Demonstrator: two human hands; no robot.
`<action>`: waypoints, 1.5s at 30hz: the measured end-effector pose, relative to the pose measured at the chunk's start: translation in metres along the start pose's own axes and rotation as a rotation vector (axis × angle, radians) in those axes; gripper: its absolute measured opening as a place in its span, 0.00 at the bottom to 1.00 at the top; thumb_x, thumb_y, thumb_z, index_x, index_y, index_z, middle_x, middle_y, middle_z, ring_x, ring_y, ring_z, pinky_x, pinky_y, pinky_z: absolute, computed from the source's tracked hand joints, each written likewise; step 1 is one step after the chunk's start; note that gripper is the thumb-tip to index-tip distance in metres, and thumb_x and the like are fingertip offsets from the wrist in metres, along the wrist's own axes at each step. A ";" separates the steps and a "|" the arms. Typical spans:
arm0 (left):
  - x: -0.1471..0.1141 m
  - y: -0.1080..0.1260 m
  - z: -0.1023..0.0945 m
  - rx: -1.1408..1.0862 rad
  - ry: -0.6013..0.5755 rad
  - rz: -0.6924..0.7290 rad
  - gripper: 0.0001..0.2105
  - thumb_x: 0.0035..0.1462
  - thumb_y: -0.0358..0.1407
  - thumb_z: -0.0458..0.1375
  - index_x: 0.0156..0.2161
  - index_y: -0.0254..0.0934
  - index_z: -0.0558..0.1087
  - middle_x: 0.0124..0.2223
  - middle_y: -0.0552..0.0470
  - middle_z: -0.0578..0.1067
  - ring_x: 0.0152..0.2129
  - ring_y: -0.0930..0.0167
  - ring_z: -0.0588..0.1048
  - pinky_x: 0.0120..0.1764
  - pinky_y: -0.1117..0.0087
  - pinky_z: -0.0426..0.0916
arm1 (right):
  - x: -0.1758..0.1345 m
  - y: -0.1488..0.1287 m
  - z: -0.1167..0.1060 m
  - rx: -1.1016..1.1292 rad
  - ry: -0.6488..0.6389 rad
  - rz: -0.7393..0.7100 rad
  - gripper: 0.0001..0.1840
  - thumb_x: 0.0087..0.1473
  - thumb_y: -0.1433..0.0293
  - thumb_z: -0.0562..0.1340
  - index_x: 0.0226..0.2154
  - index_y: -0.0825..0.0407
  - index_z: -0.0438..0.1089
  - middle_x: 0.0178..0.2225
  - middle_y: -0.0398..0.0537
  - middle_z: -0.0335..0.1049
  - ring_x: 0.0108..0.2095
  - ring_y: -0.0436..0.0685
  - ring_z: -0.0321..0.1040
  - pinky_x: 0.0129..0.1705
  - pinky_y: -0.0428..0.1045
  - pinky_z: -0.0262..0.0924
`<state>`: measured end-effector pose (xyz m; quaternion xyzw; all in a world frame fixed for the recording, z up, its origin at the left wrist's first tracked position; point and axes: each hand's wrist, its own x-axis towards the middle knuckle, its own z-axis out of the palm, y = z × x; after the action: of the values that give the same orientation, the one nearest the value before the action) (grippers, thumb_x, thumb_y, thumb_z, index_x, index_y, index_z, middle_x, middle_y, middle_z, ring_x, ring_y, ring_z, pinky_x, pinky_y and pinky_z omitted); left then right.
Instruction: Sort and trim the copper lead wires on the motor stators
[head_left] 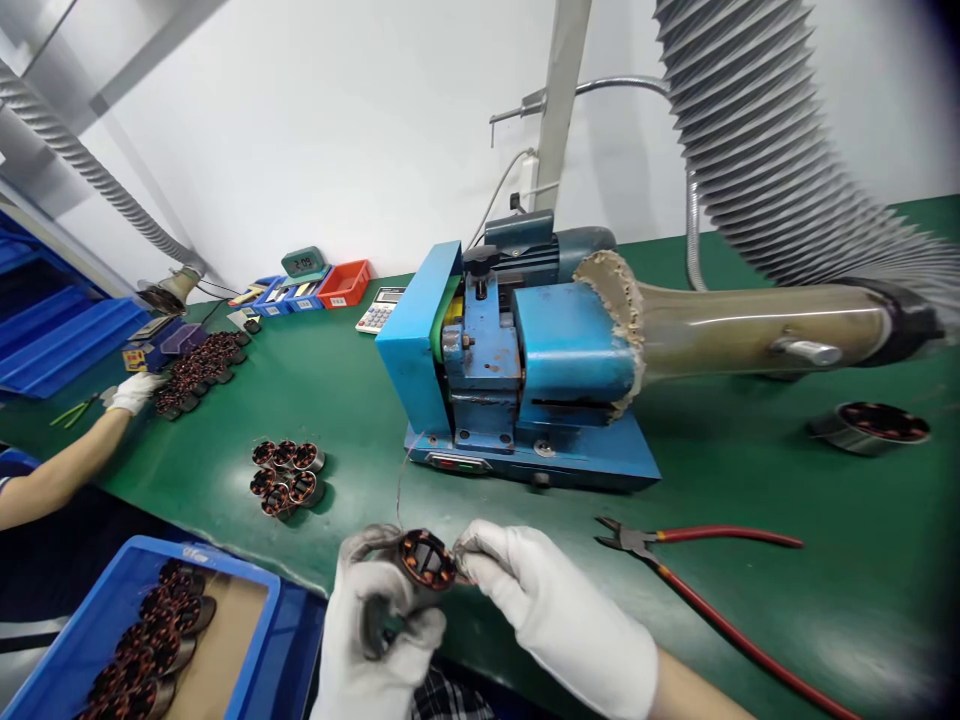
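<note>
My left hand (382, 600), in a white glove with dirty fingertips, grips a motor stator (427, 560) with copper windings and a dark slotted core. The stator's open end faces up, tilted, above the bench's front edge. A thin wire (400, 490) rises from beside it. The gloved fingers of my right hand (510, 570) are pinched together at the stator's right rim; what lies between them is too small to make out. To the right, red-handled cutting pliers (637, 541) lie with jaws apart on the green bench (555, 540).
Beyond my hands stands a blue belt machine (487, 350) with a duct pipe (757, 335). Several stators (285, 475) stand at left; another stator (870, 428) is at right. A blue bin (262, 610) holds more. A co-worker's gloved hand (136, 392) touches a stator pile (202, 372).
</note>
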<state>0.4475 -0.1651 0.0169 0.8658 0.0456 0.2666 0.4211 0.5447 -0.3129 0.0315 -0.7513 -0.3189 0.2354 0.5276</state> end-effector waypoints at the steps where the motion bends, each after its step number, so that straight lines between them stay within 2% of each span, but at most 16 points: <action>1: 0.000 0.000 -0.001 -0.013 -0.019 -0.033 0.16 0.45 0.28 0.59 0.41 0.42 0.65 0.46 0.48 0.67 0.45 0.64 0.69 0.44 0.65 0.68 | 0.001 0.000 -0.001 0.106 -0.053 0.004 0.11 0.55 0.67 0.48 0.23 0.51 0.56 0.22 0.40 0.57 0.25 0.50 0.56 0.28 0.44 0.52; 3: 0.000 -0.002 -0.004 -0.028 -0.127 -0.112 0.24 0.42 0.28 0.61 0.47 0.41 0.64 0.48 0.46 0.68 0.46 0.62 0.68 0.46 0.62 0.67 | 0.003 0.001 -0.003 0.300 -0.154 0.011 0.12 0.54 0.66 0.50 0.22 0.51 0.54 0.21 0.38 0.53 0.23 0.49 0.53 0.27 0.44 0.52; 5: 0.002 -0.006 -0.008 -0.103 -0.248 -0.194 0.22 0.43 0.29 0.61 0.47 0.42 0.66 0.48 0.46 0.70 0.47 0.61 0.68 0.48 0.60 0.66 | 0.005 0.002 -0.005 0.367 -0.219 0.027 0.11 0.54 0.66 0.50 0.22 0.51 0.53 0.21 0.38 0.50 0.23 0.48 0.51 0.26 0.43 0.50; 9: 0.006 -0.009 -0.014 -0.269 -0.344 -0.202 0.08 0.51 0.33 0.57 0.38 0.42 0.72 0.49 0.48 0.70 0.47 0.60 0.68 0.47 0.61 0.67 | 0.007 0.002 -0.006 0.029 -0.204 0.029 0.11 0.55 0.68 0.49 0.22 0.51 0.55 0.21 0.39 0.54 0.24 0.50 0.52 0.27 0.45 0.48; 12: 0.006 -0.009 -0.012 -0.035 -0.224 0.029 0.10 0.50 0.29 0.56 0.39 0.43 0.71 0.46 0.49 0.69 0.47 0.63 0.67 0.49 0.62 0.64 | 0.007 0.002 -0.004 -0.186 -0.143 0.011 0.11 0.56 0.69 0.49 0.24 0.51 0.58 0.22 0.41 0.58 0.24 0.51 0.55 0.27 0.46 0.47; 14: 0.004 -0.013 -0.009 0.170 -0.110 0.127 0.20 0.46 0.29 0.60 0.47 0.43 0.67 0.47 0.47 0.66 0.47 0.62 0.66 0.48 0.62 0.65 | 0.007 0.004 -0.002 -0.143 -0.127 0.006 0.11 0.56 0.69 0.48 0.25 0.51 0.59 0.23 0.42 0.61 0.25 0.51 0.57 0.28 0.45 0.50; 16: 0.000 -0.018 -0.006 0.258 -0.082 0.172 0.25 0.44 0.30 0.62 0.50 0.43 0.64 0.47 0.46 0.63 0.46 0.62 0.67 0.45 0.64 0.67 | 0.008 0.006 0.000 -0.060 -0.109 0.014 0.11 0.57 0.69 0.48 0.26 0.52 0.60 0.25 0.43 0.63 0.26 0.51 0.59 0.29 0.45 0.52; 19: -0.004 -0.022 0.000 0.146 -0.123 0.146 0.21 0.45 0.28 0.59 0.47 0.43 0.64 0.47 0.46 0.63 0.46 0.63 0.67 0.43 0.66 0.68 | 0.006 0.010 0.004 -0.052 -0.069 0.020 0.11 0.57 0.69 0.47 0.27 0.51 0.60 0.25 0.43 0.64 0.26 0.51 0.60 0.29 0.45 0.53; 22: -0.007 -0.022 0.005 0.031 -0.119 -0.048 0.14 0.45 0.25 0.56 0.39 0.40 0.65 0.43 0.47 0.67 0.49 0.62 0.65 0.44 0.64 0.68 | 0.006 0.015 0.009 -0.119 -0.029 0.027 0.11 0.56 0.69 0.47 0.25 0.51 0.58 0.23 0.42 0.60 0.24 0.51 0.57 0.27 0.46 0.51; 25: -0.011 -0.023 0.007 0.046 -0.089 -0.132 0.21 0.41 0.23 0.56 0.44 0.39 0.63 0.43 0.46 0.66 0.45 0.63 0.68 0.45 0.61 0.67 | 0.012 0.024 0.014 -0.025 -0.210 0.096 0.11 0.54 0.68 0.48 0.21 0.51 0.52 0.17 0.37 0.51 0.19 0.48 0.51 0.22 0.44 0.49; 27: -0.013 -0.030 0.008 0.156 -0.164 -0.062 0.28 0.39 0.21 0.55 0.49 0.40 0.62 0.48 0.44 0.64 0.47 0.62 0.67 0.47 0.59 0.66 | 0.019 0.032 0.017 0.026 -0.397 0.170 0.12 0.54 0.67 0.46 0.21 0.50 0.50 0.14 0.34 0.45 0.15 0.47 0.47 0.18 0.42 0.49; 29: -0.013 -0.040 0.011 0.242 -0.265 0.018 0.26 0.39 0.20 0.55 0.47 0.41 0.65 0.48 0.45 0.66 0.49 0.61 0.65 0.49 0.57 0.64 | 0.028 0.039 0.018 -0.022 -0.495 0.213 0.12 0.55 0.68 0.44 0.21 0.49 0.50 0.11 0.32 0.42 0.12 0.47 0.46 0.16 0.43 0.50; 34: -0.008 -0.064 0.017 0.254 -0.315 -0.103 0.21 0.37 0.25 0.61 0.41 0.39 0.67 0.45 0.46 0.71 0.50 0.57 0.64 0.48 0.53 0.64 | 0.043 0.037 0.009 -0.330 -0.439 0.095 0.07 0.48 0.76 0.52 0.22 0.53 0.61 0.20 0.43 0.62 0.23 0.53 0.62 0.27 0.47 0.53; 38: -0.004 -0.067 0.015 0.268 -0.350 -0.134 0.24 0.35 0.27 0.64 0.43 0.40 0.68 0.50 0.45 0.67 0.49 0.58 0.65 0.51 0.53 0.61 | 0.047 0.033 -0.003 -0.577 -0.499 0.010 0.12 0.36 0.84 0.55 0.22 0.54 0.67 0.20 0.46 0.66 0.26 0.57 0.65 0.29 0.48 0.51; 42: -0.003 -0.064 0.015 0.279 -0.362 -0.106 0.24 0.33 0.27 0.64 0.41 0.40 0.68 0.48 0.46 0.69 0.50 0.58 0.64 0.52 0.52 0.59 | 0.048 0.040 -0.018 -0.868 -0.564 -0.086 0.15 0.41 0.82 0.56 0.30 0.51 0.71 0.23 0.47 0.70 0.25 0.56 0.67 0.25 0.47 0.51; 45: -0.005 -0.063 0.017 0.282 -0.323 -0.123 0.22 0.32 0.29 0.65 0.39 0.39 0.68 0.45 0.45 0.70 0.48 0.57 0.66 0.49 0.53 0.61 | 0.044 0.042 -0.030 -0.832 -0.434 -0.075 0.11 0.51 0.76 0.54 0.33 0.51 0.71 0.27 0.48 0.72 0.26 0.56 0.68 0.27 0.47 0.55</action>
<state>0.4613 -0.1384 -0.0408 0.9432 0.0673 0.0892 0.3130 0.6048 -0.3101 0.0011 -0.8203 -0.5160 0.2201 0.1110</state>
